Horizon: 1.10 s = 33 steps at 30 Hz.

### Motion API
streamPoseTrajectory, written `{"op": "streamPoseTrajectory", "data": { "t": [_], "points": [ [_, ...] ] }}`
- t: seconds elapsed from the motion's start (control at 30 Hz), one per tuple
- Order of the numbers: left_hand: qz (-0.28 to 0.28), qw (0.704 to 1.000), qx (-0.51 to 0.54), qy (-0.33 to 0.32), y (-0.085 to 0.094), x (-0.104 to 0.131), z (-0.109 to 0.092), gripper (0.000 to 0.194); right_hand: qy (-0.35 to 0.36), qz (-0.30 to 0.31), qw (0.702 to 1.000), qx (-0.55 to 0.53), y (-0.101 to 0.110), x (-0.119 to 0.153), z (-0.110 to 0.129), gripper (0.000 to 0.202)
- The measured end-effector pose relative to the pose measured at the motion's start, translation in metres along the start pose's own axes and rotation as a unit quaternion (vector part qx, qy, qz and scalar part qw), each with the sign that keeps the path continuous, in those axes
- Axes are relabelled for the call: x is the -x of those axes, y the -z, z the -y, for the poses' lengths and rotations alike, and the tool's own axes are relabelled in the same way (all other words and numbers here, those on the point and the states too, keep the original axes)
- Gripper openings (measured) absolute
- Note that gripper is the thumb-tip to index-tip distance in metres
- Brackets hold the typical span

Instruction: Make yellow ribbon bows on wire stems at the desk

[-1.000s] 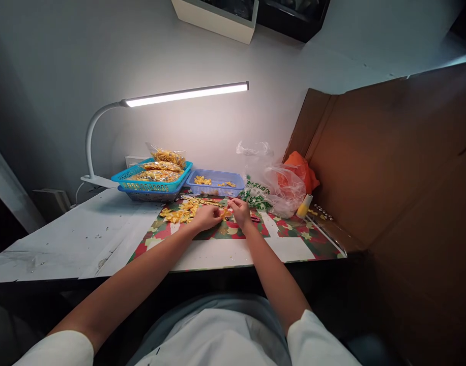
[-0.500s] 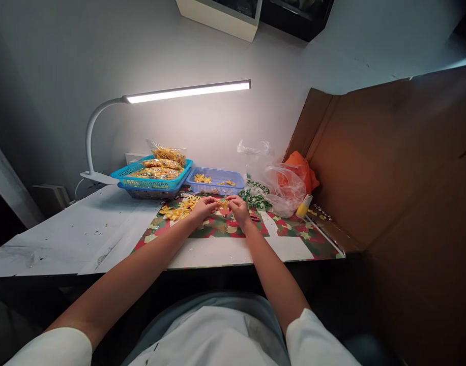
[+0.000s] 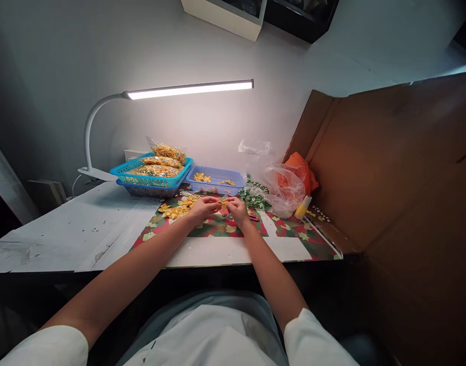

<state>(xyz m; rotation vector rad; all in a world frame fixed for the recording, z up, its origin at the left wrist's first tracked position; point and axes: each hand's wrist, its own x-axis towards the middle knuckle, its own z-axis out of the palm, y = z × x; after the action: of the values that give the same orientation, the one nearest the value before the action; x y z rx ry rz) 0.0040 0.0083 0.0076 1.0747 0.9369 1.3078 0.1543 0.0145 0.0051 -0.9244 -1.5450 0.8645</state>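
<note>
Between my two hands is a small yellow bow (image 3: 223, 203), pinched at both sides over the patterned sheet. My left hand (image 3: 204, 208) has its fingers closed on the bow's left part. My right hand (image 3: 237, 209) grips the other side with thumb and forefinger. Fingers cover much of the bow, so its finer details are hidden. A pile of yellow bows (image 3: 176, 209) lies just left of my left hand. A small dark red tool (image 3: 253, 217) lies beside my right wrist, partly covered.
Behind my hands stands a lilac basket (image 3: 233, 190) with yellow pieces. Left of it, a turquoise basket (image 3: 149, 181) holds bagged yellow pieces. Plastic bags (image 3: 284, 190), a yellow-and-white bottle (image 3: 303, 207) and a cardboard wall (image 3: 401, 168) stand right. A lamp (image 3: 191, 91) hangs above.
My hands stay together at nearly the same spot, still holding the yellow bow, with slight finger movement. The bow sits a little higher and flatter between the fingertips. The view has shifted slightly.
</note>
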Motion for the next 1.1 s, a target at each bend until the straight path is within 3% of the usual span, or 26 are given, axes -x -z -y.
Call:
{"op": "streamPoseTrajectory", "data": {
  "t": [0.77,1.1],
  "points": [
    [-0.011,1.0,0.002,0.008,0.0,0.0018,-0.0015,0.042,-0.011,0.007,1.0,-0.008,-0.0028,-0.0011,-0.006,0.03],
    [-0.018,1.0,-0.018,-0.01,0.0023,-0.0004,0.0007,0.044,0.083,-0.015,0.994,0.072,-0.007,0.0046,-0.0054,0.025]
  ]
}}
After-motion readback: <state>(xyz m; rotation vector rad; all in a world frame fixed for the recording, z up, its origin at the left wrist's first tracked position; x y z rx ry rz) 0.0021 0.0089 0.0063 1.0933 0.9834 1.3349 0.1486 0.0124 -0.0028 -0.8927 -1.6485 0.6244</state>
